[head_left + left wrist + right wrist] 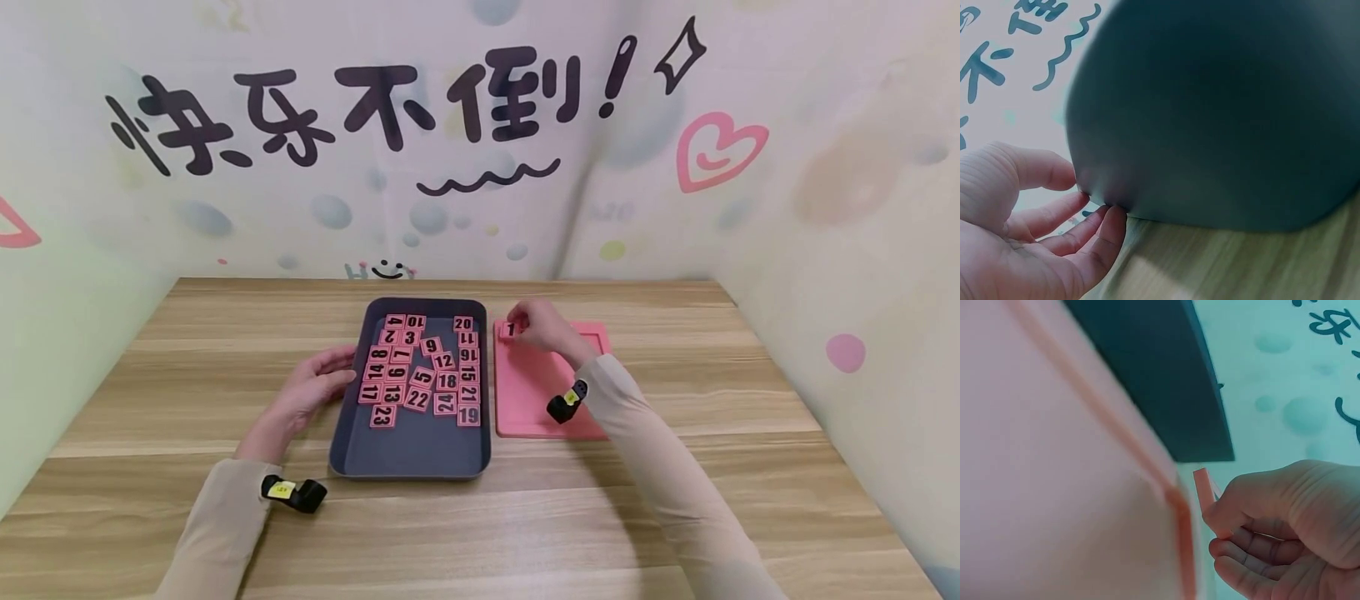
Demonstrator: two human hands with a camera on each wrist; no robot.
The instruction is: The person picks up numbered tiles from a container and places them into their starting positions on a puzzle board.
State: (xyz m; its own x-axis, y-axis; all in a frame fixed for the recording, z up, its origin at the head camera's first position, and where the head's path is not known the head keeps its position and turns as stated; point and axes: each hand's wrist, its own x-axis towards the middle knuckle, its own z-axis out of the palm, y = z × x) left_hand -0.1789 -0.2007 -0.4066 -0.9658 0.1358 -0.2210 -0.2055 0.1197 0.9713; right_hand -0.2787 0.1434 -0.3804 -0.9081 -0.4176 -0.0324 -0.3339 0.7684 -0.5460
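Toward the back left corner of the pink frame board (521,387), my right hand (546,327) pinches a pink tile (508,330) marked 1 between thumb and fingers. The right wrist view shows this tile (1204,489) edge-on, tilted close to the board's rim. My left hand (309,388) rests at the left side of a dark grey tray (408,454). In the left wrist view its thumb and fingertips touch the tray's outer wall (1210,156). Pink number tiles lie in the tray, among them 23 (383,416), 5 (422,377) and 20 (462,323).
The tray and board lie side by side on a wood-grain table (420,542). Behind them hangs a printed backdrop (450,225) with large dark characters. Black wrist cameras (294,493) are strapped over both sleeves.
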